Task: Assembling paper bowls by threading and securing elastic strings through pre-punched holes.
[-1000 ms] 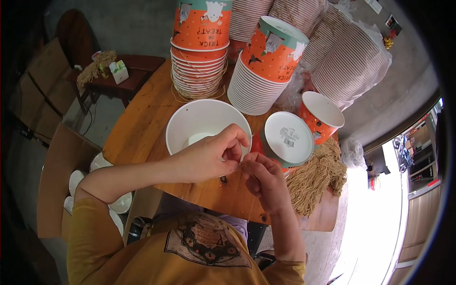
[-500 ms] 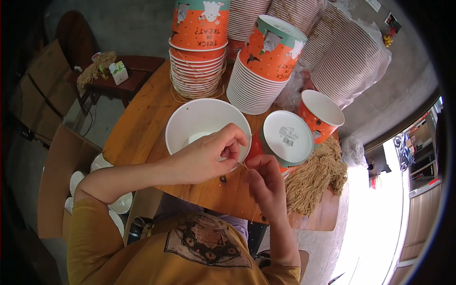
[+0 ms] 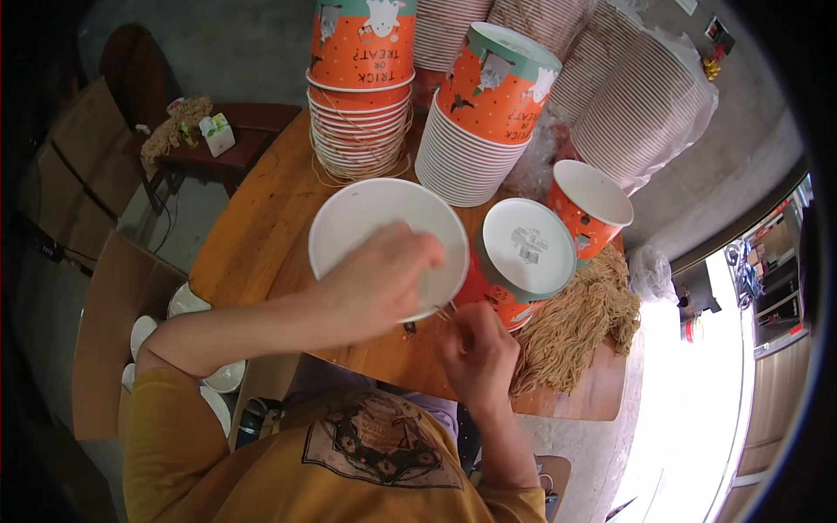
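A wide paper tub, white inside, is in front of me with its mouth turned partly toward me. My left hand reaches over its mouth, its fingers curled but smeared by motion; whether it grips anything is unclear. At the tub's near right rim, my right hand is closed in a pinch on a piece of tan string. Just beyond that hand, an orange tub stands upside down with its white base up. A loose bundle of tan strings lies to the right.
Two tall stacks of orange printed tubs stand farther back on the wooden table. Another orange tub sits at the right, before plastic-wrapped stacks. A cardboard box holding white tubs is on my left.
My left hand has swung slightly down and left over the tub's mouth. The tub has shifted a little to the right. My right hand has turned and lowered, its fingers drawn together.
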### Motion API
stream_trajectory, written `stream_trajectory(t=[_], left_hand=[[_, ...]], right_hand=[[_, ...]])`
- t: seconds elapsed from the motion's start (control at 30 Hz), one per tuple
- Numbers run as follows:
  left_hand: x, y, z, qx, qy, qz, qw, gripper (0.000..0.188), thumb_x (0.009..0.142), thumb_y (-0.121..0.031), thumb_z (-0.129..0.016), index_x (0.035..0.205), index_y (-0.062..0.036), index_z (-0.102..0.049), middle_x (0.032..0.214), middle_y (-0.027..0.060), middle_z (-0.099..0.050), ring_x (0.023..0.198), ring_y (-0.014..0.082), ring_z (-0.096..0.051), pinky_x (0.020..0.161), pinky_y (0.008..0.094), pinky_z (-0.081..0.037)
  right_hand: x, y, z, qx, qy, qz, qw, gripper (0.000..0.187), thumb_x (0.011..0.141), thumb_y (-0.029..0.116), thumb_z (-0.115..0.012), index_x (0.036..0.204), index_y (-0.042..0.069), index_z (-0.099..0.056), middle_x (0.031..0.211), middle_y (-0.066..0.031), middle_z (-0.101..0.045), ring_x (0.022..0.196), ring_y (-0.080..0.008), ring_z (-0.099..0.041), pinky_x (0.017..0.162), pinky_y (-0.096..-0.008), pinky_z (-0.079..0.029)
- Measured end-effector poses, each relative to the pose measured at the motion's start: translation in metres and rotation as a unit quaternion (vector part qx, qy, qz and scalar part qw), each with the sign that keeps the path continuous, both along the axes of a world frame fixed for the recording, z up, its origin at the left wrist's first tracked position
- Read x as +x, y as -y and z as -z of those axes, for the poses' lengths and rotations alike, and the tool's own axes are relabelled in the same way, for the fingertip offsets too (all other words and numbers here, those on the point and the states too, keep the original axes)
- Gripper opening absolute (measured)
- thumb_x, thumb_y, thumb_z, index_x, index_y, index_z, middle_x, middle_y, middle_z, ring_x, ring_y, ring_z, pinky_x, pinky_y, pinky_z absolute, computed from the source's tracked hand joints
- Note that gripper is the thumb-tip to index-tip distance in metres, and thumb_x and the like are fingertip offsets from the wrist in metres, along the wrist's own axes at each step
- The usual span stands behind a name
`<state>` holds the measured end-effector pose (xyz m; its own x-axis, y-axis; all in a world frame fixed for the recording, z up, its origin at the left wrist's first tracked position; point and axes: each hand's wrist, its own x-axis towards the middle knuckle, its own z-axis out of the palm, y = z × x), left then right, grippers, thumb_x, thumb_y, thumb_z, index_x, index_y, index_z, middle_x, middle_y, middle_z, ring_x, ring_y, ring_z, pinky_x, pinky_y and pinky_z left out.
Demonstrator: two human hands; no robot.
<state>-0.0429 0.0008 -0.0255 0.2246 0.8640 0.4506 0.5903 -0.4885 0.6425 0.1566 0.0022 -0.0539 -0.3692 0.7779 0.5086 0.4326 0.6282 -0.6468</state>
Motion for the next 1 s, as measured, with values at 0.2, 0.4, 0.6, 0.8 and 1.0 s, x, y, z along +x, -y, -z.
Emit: stream_trajectory(t=[0.2,0.4,0.6,0.8,1.0], left_hand=[[0.002,0.010,-0.002,-0.004,0.030,0.008,1.000,0.022,0.083,-0.008,-0.062,0.099,-0.0033,-0.048,0.087,0.0111,-0.054,0.087,0.0290,-0.053,0.076,0.0396,-0.045],[-0.001,0.036,-0.008,-0.025,-0.094,0.047,0.994,0.028,0.083,-0.018,-0.070,0.098,-0.0042,-0.051,0.089,0.0098,-0.055,0.088,0.0287,-0.053,0.077,0.0385,-0.046],[-0.030,0.053,-0.002,0.060,-0.191,0.035,0.979,0.019,0.080,-0.007,-0.065,0.095,-0.0037,-0.055,0.095,0.0086,-0.055,0.092,0.0274,-0.052,0.079,0.0375,-0.046],[-0.048,0.061,-0.004,0.105,-0.216,-0.013,0.971,0.018,0.077,-0.004,-0.063,0.094,-0.0050,-0.056,0.098,0.0072,-0.055,0.098,0.0275,-0.051,0.086,0.0377,-0.045],[-0.044,0.059,-0.011,-0.007,-0.090,-0.091,0.992,0.011,0.082,-0.009,-0.062,0.092,-0.0052,-0.057,0.092,0.0082,-0.058,0.094,0.0285,-0.051,0.083,0.0379,-0.043]], right_hand=[[-0.005,0.002,0.006,-0.259,-0.191,-0.052,0.945,0.005,0.091,0.004,-0.059,0.090,0.004,-0.055,0.075,0.0065,-0.053,0.064,0.0004,-0.043,0.057,-0.0165,-0.035],[-0.003,0.000,-0.003,-0.308,-0.226,-0.099,0.919,0.010,0.091,0.007,-0.065,0.097,0.001,-0.059,0.075,0.0017,-0.060,0.065,-0.0016,-0.051,0.058,-0.0192,-0.043],[0.008,-0.007,-0.038,-0.106,0.062,-0.104,0.987,0.012,0.085,0.004,-0.067,0.096,0.003,-0.062,0.081,-0.0064,-0.061,0.065,-0.0154,-0.060,0.057,-0.0293,-0.049],[-0.026,-0.024,-0.045,0.054,0.075,-0.156,0.983,0.009,0.085,0.006,-0.065,0.091,0.005,-0.060,0.079,-0.0094,-0.052,0.067,-0.0304,-0.060,0.056,-0.0401,-0.049],[-0.065,-0.047,-0.031,0.035,0.079,-0.120,0.989,0.006,0.086,0.008,-0.066,0.088,0.003,-0.063,0.078,-0.0100,-0.063,0.060,-0.0227,-0.060,0.058,-0.0331,-0.049]])
